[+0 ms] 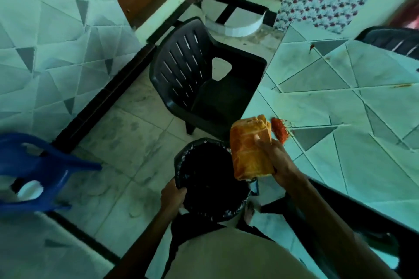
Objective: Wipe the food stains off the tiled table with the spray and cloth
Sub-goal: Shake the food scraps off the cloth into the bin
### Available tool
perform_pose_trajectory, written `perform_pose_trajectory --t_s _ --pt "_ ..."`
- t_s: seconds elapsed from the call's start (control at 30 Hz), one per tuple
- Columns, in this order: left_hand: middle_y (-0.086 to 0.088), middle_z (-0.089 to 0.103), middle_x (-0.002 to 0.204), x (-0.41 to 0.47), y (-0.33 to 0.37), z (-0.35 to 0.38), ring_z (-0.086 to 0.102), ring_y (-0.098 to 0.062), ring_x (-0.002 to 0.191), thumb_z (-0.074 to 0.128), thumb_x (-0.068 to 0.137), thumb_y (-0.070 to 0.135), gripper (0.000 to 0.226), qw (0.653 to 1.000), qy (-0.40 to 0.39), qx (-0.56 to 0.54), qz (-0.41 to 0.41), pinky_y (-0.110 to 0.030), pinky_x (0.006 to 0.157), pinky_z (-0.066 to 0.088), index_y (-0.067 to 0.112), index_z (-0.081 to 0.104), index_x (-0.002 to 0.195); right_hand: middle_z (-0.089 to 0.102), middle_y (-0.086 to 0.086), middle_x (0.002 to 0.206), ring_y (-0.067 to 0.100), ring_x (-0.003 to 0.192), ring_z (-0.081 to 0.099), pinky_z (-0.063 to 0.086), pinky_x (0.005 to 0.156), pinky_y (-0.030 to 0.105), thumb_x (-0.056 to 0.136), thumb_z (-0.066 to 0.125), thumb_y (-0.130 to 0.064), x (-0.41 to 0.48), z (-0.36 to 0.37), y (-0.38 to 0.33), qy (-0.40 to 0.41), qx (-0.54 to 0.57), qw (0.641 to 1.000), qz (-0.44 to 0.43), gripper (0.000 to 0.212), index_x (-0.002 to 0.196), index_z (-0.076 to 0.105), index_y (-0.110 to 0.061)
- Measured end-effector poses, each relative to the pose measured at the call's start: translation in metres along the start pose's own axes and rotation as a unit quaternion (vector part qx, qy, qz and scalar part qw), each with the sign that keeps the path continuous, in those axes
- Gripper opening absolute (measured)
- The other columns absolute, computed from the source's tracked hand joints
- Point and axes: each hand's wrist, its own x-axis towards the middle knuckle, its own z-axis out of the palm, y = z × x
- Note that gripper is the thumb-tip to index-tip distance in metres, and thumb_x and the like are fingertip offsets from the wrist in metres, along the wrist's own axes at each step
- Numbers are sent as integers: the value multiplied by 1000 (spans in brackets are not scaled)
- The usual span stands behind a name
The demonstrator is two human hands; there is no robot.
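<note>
Left hand (173, 195) is gripping the near rim of a bin lined with a black bag (210, 179), fingers curled closed over the edge and holding the liner; the bin is sitting on the floor (136, 138) just off the counter's corner. Right hand (272, 156) is closing around a folded orange cloth (250, 149), thumb lying across its upper face and fingers wrapping beneath. The cloth is hovering at the counter edge, part of it over the bin mouth, its far end just beside a pile of red food crumbs (280, 130).

Scene, left to right:
- Blue plastic chair (34, 170) is showing at the left edge, blurred.
- Tiled wall with a grey triangle pattern (56, 52) is filling the upper left; a dark skirting strip is running along its base.
- Black plastic chair (204, 79) with a slatted back is standing on the floor beyond the bin, its seat facing the counter.
- Tiled counter (351, 142) is taking up the right side. The red crumb pile is lying near its left edge. A thin orange-brown streak (402, 85) is lying farther right, and a small reddish spot (312, 47) is sitting near the far corner.
- A second dark chair back (390, 41) is showing past the counter's far right side.

Spray bottle: cannot locate it in this view. Person's light-coloured garment is filling the bottom centre.
</note>
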Motion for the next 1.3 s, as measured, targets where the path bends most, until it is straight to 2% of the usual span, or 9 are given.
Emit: perform_pose_trajectory --t_s 0.07,0.3,0.4,0.53,0.67,0.9,1.07,1.2,1.3 --pt "-18 56 131 -21 7 26 62 -32 97 60 93 15 58 1000 4 -27 -13 -41 83 57 10 39 148 73 8 114 28 98 73 61 77 49 97 59 -31 4 -27 -16 -12 -25 999 -16 28 123 59 -21" --pt "-7 57 105 -62 27 90 64 -30 93 61 92 21 51 997 29 -74 -24 -49 83 58 11 48 141 72 17 105 36 94 71 60 80 51 92 65 -30 46 -112 -80 47 -222 966 -119 32 112 65 -5" --pt "-12 61 113 -61 33 108 64 -32 100 62 81 30 59 997 34 -66 -26 -49 86 57 13 52 136 70 25 100 37 85 66 52 72 42 95 62 -32 81 -138 -102 122 -419 880 -187 35 108 64 0" --pt "-7 61 104 -61 41 118 65 -31 95 54 69 40 66 997 51 -52 -31 -48 83 58 18 56 131 66 11 88 31 79 63 50 73 43 97 57 -40 116 -146 -111 150 -603 753 -217 26 110 61 -17" --pt "-8 63 106 -61 40 126 64 -31 96 51 68 38 66 996 64 -47 -39 -48 84 57 19 55 131 64 13 113 37 102 63 50 77 45 94 59 -24 150 -147 -88 97 -692 681 -216 33 127 55 -20" --pt "-4 61 99 -67 45 130 66 -28 88 62 85 23 46 994 60 -53 -68 -44 76 61 19 56 131 49 13 136 40 118 49 50 86 56 98 57 -36 155 -137 -59 27 -720 670 -177 50 145 43 -26" --pt "-7 67 99 -51 28 135 68 -26 84 65 80 30 44 994 53 -61 -68 -45 75 61 26 57 124 46 9 140 38 119 47 49 87 54 98 53 -26 130 -132 -35 8 -725 671 -157 55 150 36 -31" --pt "-7 66 98 -59 35 130 67 -24 82 62 84 22 32 995 52 -64 -51 -43 74 61 26 57 115 47 7 141 39 114 50 50 81 52 98 52 -27 103 -115 -11 0 -715 681 -156 54 149 38 -35" --pt "-7 64 96 -55 36 130 67 -28 85 62 85 19 39 996 53 -56 -50 -45 77 61 20 58 124 45 3 146 41 114 52 52 84 53 98 53 -32 79 -98 6 -12 -698 696 -167 50 147 42 -36"
